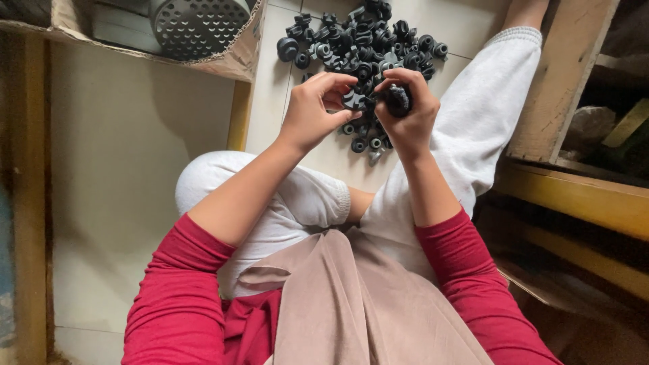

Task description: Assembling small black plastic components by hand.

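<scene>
- Parts (362, 40), small dark grey and black plastic pieces, lie in a heap on the pale tiled floor (466, 23), at the far end between the person's legs.
- Two of these pieces are lifted just above the near edge of the heap, one in each hand.
- Head view: a cardboard box (236, 61) stands at the floor's far left corner, its brown flap hanging open toward the heap; no label on it can be made out.
- Inside the box sits a grey perforated metal piece (196, 23), round, with rows of small holes.
- Wooden frames (561, 81), painted yellow in places, run along the right edge of the floor.
- Left hand (314, 111): thumb and fingers curl narrowly around a small flat toothed part (353, 100), pinching it at the fingertips.
- Right hand (405, 111): fingers wrap tightly around a rounder black part (397, 100), with the thumb pressed over its top.
- The two hands meet, fingertips touching, and the two held pieces sit just beside each other; whether they are joined I cannot tell.
- Both forearms reach forward from red sleeves (182, 290) pushed up near the elbows, wrists bent slightly inward.
- The person sits on the floor in white trousers (487, 101), left knee folded, right leg stretched beside the heap, a beige cloth (351, 297) across the lap.
</scene>
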